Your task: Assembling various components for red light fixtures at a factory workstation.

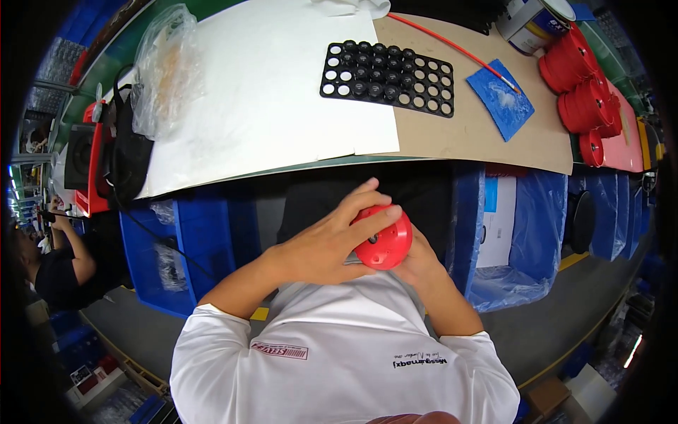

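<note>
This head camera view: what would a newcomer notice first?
Probably the round red object held between the left hand and right hand, near the middle. Next, perhaps, the black tray partly filled with black knobs, lying across a white sheet and a brown sheet. The piled red drums at the right also stand out.

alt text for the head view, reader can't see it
A person's left hand and right hand hold a domed red part before their white shirt. On the table lie a black tray partly filled with black pieces and a red brush reaching over a blue sheet.
</note>
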Available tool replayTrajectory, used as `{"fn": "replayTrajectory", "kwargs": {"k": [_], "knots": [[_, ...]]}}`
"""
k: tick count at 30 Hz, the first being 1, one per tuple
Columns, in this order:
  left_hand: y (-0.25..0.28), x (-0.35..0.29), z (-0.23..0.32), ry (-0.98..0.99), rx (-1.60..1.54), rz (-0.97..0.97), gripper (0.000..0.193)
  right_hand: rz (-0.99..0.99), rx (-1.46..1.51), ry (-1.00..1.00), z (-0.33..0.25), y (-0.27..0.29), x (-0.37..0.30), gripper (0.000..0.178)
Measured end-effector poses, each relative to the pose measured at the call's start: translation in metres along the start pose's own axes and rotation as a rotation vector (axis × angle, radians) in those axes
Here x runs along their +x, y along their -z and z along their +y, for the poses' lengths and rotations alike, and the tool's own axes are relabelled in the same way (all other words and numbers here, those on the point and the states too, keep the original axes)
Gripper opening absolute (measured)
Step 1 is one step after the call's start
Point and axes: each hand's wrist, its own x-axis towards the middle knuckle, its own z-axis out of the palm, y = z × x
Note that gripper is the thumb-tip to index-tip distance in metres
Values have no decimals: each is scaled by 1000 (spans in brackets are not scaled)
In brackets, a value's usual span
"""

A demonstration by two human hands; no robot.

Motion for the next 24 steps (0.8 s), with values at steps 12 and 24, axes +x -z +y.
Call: {"fn": "replayTrajectory", "kwargs": {"k": [12,24], "knots": [[8,5,25,192,111,-23,120,-2,270,-74,22,13,4,38],[13,4,31,229,125,-43,112,-1,93,-20,17,17,6,42]]}}
